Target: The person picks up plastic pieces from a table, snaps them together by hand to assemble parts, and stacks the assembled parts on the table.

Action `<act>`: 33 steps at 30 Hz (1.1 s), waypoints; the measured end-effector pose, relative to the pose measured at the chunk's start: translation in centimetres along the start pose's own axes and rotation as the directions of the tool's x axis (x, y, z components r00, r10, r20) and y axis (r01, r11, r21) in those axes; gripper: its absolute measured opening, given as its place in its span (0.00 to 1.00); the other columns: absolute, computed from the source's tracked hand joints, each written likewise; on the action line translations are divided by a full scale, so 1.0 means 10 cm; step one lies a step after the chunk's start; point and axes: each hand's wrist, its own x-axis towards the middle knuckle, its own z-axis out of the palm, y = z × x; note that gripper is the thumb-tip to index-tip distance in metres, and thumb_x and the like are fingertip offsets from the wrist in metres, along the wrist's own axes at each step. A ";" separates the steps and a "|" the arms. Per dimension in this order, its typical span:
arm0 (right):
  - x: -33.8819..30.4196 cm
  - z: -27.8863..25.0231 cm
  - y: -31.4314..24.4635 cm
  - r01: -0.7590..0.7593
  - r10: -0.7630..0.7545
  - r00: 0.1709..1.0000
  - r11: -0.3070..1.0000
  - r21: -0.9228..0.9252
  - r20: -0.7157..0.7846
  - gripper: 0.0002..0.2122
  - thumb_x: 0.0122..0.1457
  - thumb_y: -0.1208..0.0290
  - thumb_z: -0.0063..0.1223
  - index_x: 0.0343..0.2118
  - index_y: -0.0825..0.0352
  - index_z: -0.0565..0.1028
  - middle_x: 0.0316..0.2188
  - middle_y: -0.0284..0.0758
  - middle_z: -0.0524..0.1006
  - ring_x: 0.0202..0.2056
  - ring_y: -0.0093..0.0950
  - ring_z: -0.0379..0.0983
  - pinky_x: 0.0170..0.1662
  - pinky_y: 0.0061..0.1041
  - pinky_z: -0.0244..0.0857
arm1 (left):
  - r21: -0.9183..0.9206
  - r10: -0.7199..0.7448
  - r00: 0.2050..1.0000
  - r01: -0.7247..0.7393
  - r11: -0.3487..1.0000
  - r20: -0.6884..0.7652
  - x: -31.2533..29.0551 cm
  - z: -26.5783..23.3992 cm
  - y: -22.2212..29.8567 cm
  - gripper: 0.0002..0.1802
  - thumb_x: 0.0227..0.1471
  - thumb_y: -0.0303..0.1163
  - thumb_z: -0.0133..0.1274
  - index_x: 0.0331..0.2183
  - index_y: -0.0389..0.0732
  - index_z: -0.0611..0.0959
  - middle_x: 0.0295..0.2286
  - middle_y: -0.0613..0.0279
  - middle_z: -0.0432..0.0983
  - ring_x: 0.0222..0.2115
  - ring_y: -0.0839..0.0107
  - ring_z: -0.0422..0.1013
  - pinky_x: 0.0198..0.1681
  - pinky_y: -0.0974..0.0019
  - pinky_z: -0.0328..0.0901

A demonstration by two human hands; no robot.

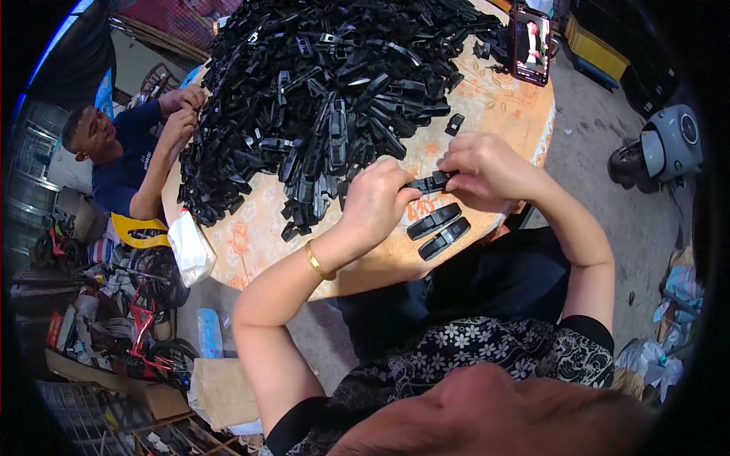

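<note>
Your left hand is closed in a pinch, thumb and fingertips on the left end of a small black plastic piece. Your right hand pinches that piece's right end, so it sits between your two hands, just above the table. Your fingers cover part of it, and you cannot tell from here whether it is one part or two joined. A gold bangle circles your left wrist.

Just below your hands, toward your lap, a first long black clip and a second long black clip lie side by side, slanting alike. Just beyond your right hand a loose black part rests alone on the floral tablecloth. Ahead and to the left of your hands spreads a large heap of black plastic parts, its near edge close to your left hand. Far beyond your right hand stands a smartphone, its screen lit.

Well to the left of your left hand, past a white bag at the table's edge, a co-worker in a dark blue shirt has both hands at the heap. Well to the right of your right hand a grey scooter stands on the floor
</note>
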 end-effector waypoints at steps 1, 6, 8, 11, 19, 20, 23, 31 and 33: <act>0.03 0.04 -0.02 0.000 0.000 1.000 1.000 0.001 0.000 0.09 0.42 0.70 0.64 0.27 0.66 0.78 0.24 0.38 0.73 0.31 0.39 0.72 0.34 0.36 0.66 | -0.023 0.039 0.999 -0.039 0.999 -0.008 0.00 0.02 -0.01 0.09 0.41 0.27 0.62 0.27 0.34 0.82 0.24 0.53 0.73 0.26 0.56 0.71 0.29 0.60 0.66; 0.03 0.13 -0.05 -0.025 0.022 1.000 0.976 0.214 0.014 0.09 0.44 0.69 0.64 0.27 0.68 0.78 0.25 0.38 0.73 0.31 0.39 0.72 0.34 0.35 0.66 | -0.012 0.045 0.998 -0.044 0.999 0.042 0.03 -0.03 -0.01 0.09 0.40 0.28 0.63 0.26 0.35 0.81 0.24 0.55 0.72 0.28 0.57 0.70 0.31 0.59 0.65; -0.01 0.11 -0.03 -0.096 0.081 0.995 0.953 0.286 0.064 0.09 0.46 0.69 0.64 0.26 0.68 0.77 0.25 0.38 0.74 0.31 0.39 0.72 0.34 0.35 0.66 | -0.073 0.038 0.983 -0.025 0.997 0.181 0.06 -0.14 -0.03 0.11 0.43 0.29 0.62 0.31 0.36 0.80 0.25 0.55 0.71 0.30 0.58 0.69 0.34 0.59 0.65; -0.05 0.08 0.05 -0.087 0.054 0.991 0.955 0.285 0.122 0.08 0.50 0.68 0.60 0.30 0.68 0.78 0.29 0.39 0.75 0.33 0.39 0.73 0.35 0.35 0.67 | -0.037 -0.134 0.985 0.139 0.990 0.109 0.08 -0.18 0.03 0.19 0.49 0.37 0.58 0.42 0.38 0.77 0.31 0.51 0.71 0.33 0.54 0.69 0.38 0.56 0.65; 0.02 0.10 0.40 -0.205 0.135 0.961 0.934 -0.294 -0.240 0.14 0.49 0.77 0.54 0.41 0.67 0.76 0.43 0.38 0.74 0.44 0.38 0.70 0.44 0.34 0.67 | 0.463 -0.139 0.990 0.114 0.879 0.021 0.16 0.05 -0.09 0.24 0.52 0.34 0.55 0.50 0.41 0.72 0.35 0.52 0.68 0.34 0.55 0.71 0.33 0.56 0.69; 0.02 0.08 0.43 -0.232 0.183 0.962 0.938 -0.258 -0.201 0.13 0.49 0.76 0.55 0.40 0.67 0.76 0.42 0.38 0.74 0.43 0.38 0.70 0.44 0.34 0.67 | 0.507 -0.126 0.991 0.092 0.857 0.035 0.17 0.04 -0.10 0.21 0.51 0.33 0.55 0.47 0.40 0.73 0.34 0.53 0.68 0.34 0.56 0.71 0.33 0.57 0.68; 0.01 0.07 0.41 -0.214 0.177 0.966 0.957 -0.196 -0.190 0.11 0.50 0.74 0.55 0.38 0.68 0.77 0.41 0.38 0.75 0.41 0.38 0.71 0.44 0.34 0.67 | 0.561 -0.051 0.993 -0.018 0.828 0.107 0.13 -0.02 -0.05 0.16 0.48 0.31 0.54 0.41 0.38 0.75 0.34 0.54 0.69 0.34 0.57 0.70 0.34 0.60 0.67; -0.08 0.11 0.33 -0.185 0.229 0.962 0.947 0.263 -0.149 0.11 0.58 0.70 0.50 0.40 0.69 0.77 0.32 0.43 0.78 0.36 0.40 0.75 0.41 0.33 0.68 | 0.436 0.364 0.898 -0.439 0.785 0.249 -0.02 -0.06 0.13 0.17 0.42 0.26 0.48 0.37 0.31 0.78 0.41 0.53 0.72 0.40 0.58 0.68 0.42 0.61 0.66; -0.09 0.10 0.24 -0.229 0.282 0.945 0.932 0.279 -0.165 0.10 0.58 0.70 0.50 0.39 0.69 0.77 0.32 0.43 0.79 0.35 0.39 0.75 0.40 0.32 0.68 | 0.405 0.408 0.878 -0.478 0.780 0.251 -0.05 -0.08 0.12 0.17 0.42 0.27 0.49 0.37 0.30 0.78 0.40 0.52 0.72 0.41 0.57 0.69 0.43 0.60 0.67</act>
